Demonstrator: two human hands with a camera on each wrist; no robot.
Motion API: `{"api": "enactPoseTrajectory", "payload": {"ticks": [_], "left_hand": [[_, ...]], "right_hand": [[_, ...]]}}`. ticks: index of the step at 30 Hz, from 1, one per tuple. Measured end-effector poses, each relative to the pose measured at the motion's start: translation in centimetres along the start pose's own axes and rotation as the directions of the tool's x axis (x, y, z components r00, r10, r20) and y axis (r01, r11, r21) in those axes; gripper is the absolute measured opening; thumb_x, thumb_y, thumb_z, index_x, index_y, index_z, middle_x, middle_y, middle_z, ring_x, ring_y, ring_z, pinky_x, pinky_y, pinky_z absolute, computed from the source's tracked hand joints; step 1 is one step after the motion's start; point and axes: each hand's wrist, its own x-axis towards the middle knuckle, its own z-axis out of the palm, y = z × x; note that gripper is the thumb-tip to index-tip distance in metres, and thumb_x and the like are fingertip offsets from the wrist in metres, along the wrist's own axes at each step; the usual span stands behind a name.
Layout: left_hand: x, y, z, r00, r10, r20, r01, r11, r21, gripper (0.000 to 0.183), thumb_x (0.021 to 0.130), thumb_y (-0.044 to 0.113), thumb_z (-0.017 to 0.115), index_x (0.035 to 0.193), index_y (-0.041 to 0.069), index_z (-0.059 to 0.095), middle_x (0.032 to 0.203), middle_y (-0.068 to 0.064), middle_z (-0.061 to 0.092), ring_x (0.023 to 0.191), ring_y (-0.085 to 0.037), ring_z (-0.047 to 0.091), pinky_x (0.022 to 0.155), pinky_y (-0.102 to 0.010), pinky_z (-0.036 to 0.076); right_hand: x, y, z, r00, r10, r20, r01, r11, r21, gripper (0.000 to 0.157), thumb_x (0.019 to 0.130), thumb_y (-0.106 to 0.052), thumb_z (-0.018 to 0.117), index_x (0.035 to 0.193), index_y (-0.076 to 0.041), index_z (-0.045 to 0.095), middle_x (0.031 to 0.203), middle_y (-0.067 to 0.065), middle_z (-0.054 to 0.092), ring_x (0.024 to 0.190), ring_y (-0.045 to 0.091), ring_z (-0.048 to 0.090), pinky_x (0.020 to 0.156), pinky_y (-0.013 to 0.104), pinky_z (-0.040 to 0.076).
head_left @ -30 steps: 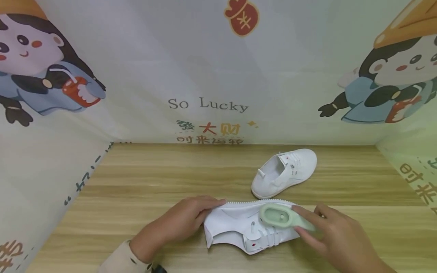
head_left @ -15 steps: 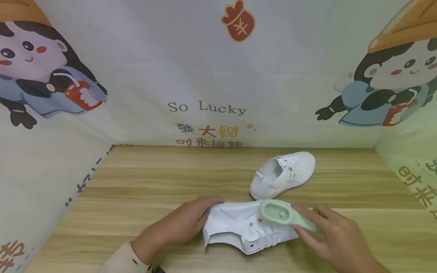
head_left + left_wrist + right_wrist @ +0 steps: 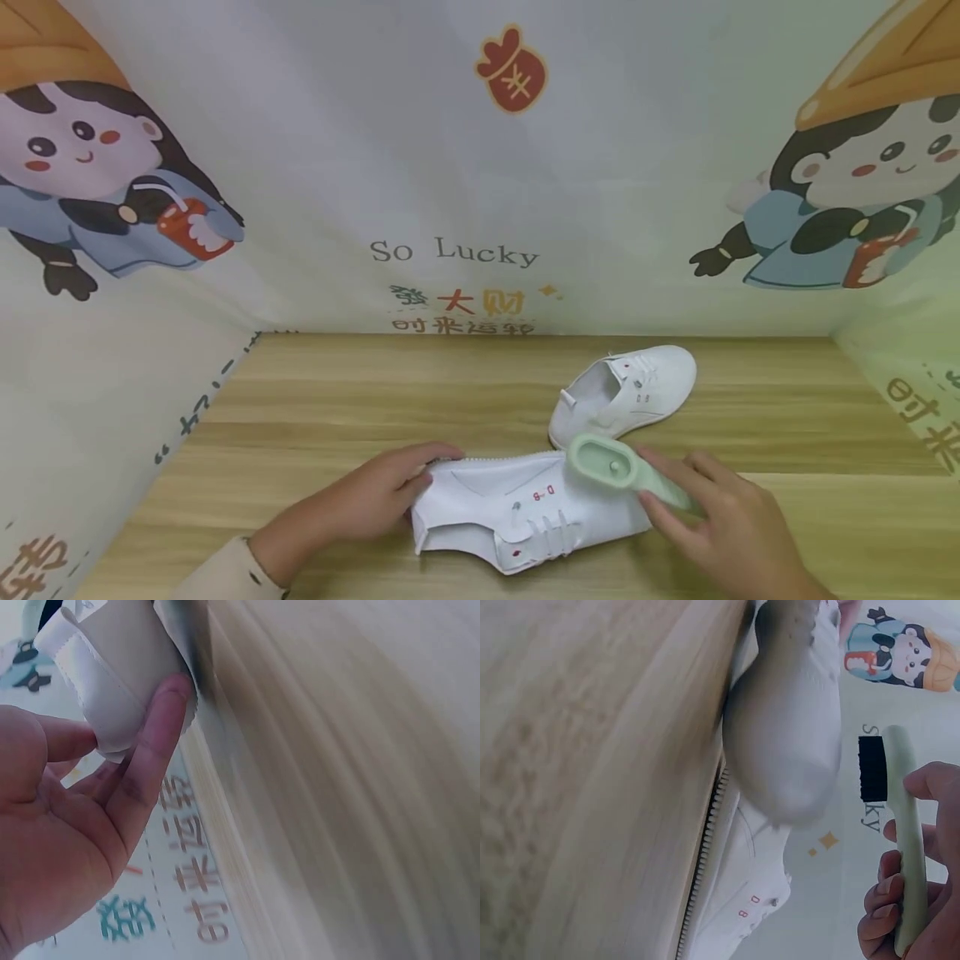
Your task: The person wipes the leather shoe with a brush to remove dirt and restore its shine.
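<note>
Head view, btm ctr: L hand (image 3: 375, 498) grips near shoe (image 3: 468, 492), R hand (image 3: 738, 521) holds brush (image 3: 634, 478). Prob. brushing step; next stroke needs bristles (image 3: 872, 769) pressed on.

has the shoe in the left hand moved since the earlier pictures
Yes, the held shoe has shifted left against the wall's So Lucky lettering.

The bare left hand (image 3: 375, 492) grips the heel end of the white lace-up shoe (image 3: 480, 492), one digit reaching along the sole edge on the far side, while the left wrist (image 3: 288, 537) slants in from the shoe's near left out of a cream fabric sleeve (image 3: 228, 575). By the toe end of the shoe, the bare right hand (image 3: 738, 517) holds a pale green brush (image 3: 633, 477), two digits on either side of its neck and the lower fingers curled round its handle, with the right wrist (image 3: 787, 575) angled off toward the shoe's near right.
</note>
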Motion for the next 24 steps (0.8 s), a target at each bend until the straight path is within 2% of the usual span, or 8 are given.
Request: {"api": "enactPoseTrajectory", "payload": {"ticks": [4,6,11,13,17,21,24], "left_hand": [[-1.5,-1.5,-1.4,0.998,-0.057,0.015,0.058,0.994,-0.098,0.039,0.107,0.010,0.043,0.142,0.024,0.052,0.148,-0.016,0.049,0.091,-0.017,0.065,0.063,-0.030,0.057],[-2.1,-2.2,-2.1,0.997,-0.081,0.009,0.081,0.990,-0.115,0.039,0.106,0.009,0.043,0.141,0.023,0.053,0.149,-0.019,0.047,0.092,-0.020,0.065,0.062,-0.031,0.058],[-3.3,-4.1,-4.4,0.988,-0.141,-0.063,0.134,0.985,-0.112,0.038,0.105,0.006,0.045,0.140,0.019,0.055,0.149,-0.025,0.045,0.100,-0.027,0.062,0.061,-0.033,0.058],[-3.7,-4.9,-5.2,0.979,-0.178,-0.096,0.167,0.979,-0.120,0.038,0.105,0.006,0.045,0.140,0.017,0.054,0.146,-0.028,0.046,0.098,-0.027,0.064,0.061,-0.034,0.058],[-4.2,-6.5,-6.8,0.955,-0.261,-0.139,0.237,0.956,-0.172,0.039,0.105,0.007,0.044,0.143,0.013,0.050,0.141,-0.033,0.046,0.082,-0.025,0.065,0.061,-0.037,0.059],[-3.9,-8.0,-7.9,0.934,-0.319,-0.162,0.281,0.934,-0.219,0.041,0.106,0.008,0.041,0.147,0.010,0.045,0.141,-0.036,0.043,0.075,-0.026,0.065,0.062,-0.039,0.059],[-3.5,-8.9,-8.7,0.923,-0.336,-0.185,0.293,0.929,-0.226,0.042,0.106,0.007,0.039,0.148,0.008,0.043,0.143,-0.037,0.040,0.075,-0.026,0.065,0.063,-0.039,0.059]], "right_hand": [[-0.1,-0.3,0.0,0.999,0.045,0.009,-0.045,0.999,-0.007,0.050,0.069,-0.022,0.087,0.117,-0.023,0.075,0.080,-0.010,0.059,0.062,-0.005,0.040,0.050,0.014,0.034],[-0.1,-0.4,0.0,0.998,0.063,0.019,-0.063,0.998,-0.009,0.052,0.068,-0.020,0.088,0.118,-0.023,0.074,0.079,-0.010,0.059,0.061,-0.005,0.040,0.050,0.014,0.034],[-0.1,-0.5,0.0,0.995,0.091,0.044,-0.090,0.996,-0.022,0.052,0.068,-0.021,0.089,0.118,-0.024,0.074,0.077,-0.010,0.055,0.060,-0.005,0.037,0.049,0.016,0.033],[-0.1,-0.5,-0.1,0.993,0.102,0.050,-0.101,0.995,-0.026,0.052,0.068,-0.021,0.089,0.117,-0.024,0.075,0.078,-0.009,0.057,0.060,-0.004,0.038,0.049,0.017,0.034],[0.0,-0.5,-0.1,0.991,0.123,0.060,-0.122,0.992,-0.020,0.052,0.068,-0.020,0.089,0.118,-0.024,0.074,0.080,-0.008,0.060,0.060,-0.004,0.040,0.050,0.019,0.036],[0.1,-0.5,-0.1,0.991,0.117,0.062,-0.116,0.993,-0.012,0.052,0.068,-0.019,0.089,0.118,-0.024,0.074,0.080,-0.008,0.060,0.061,-0.003,0.040,0.050,0.019,0.036],[0.2,-0.4,-0.1,0.994,0.099,0.055,-0.098,0.995,-0.009,0.052,0.068,-0.018,0.089,0.118,-0.023,0.074,0.081,-0.008,0.060,0.062,-0.004,0.041,0.050,0.018,0.036]]}}
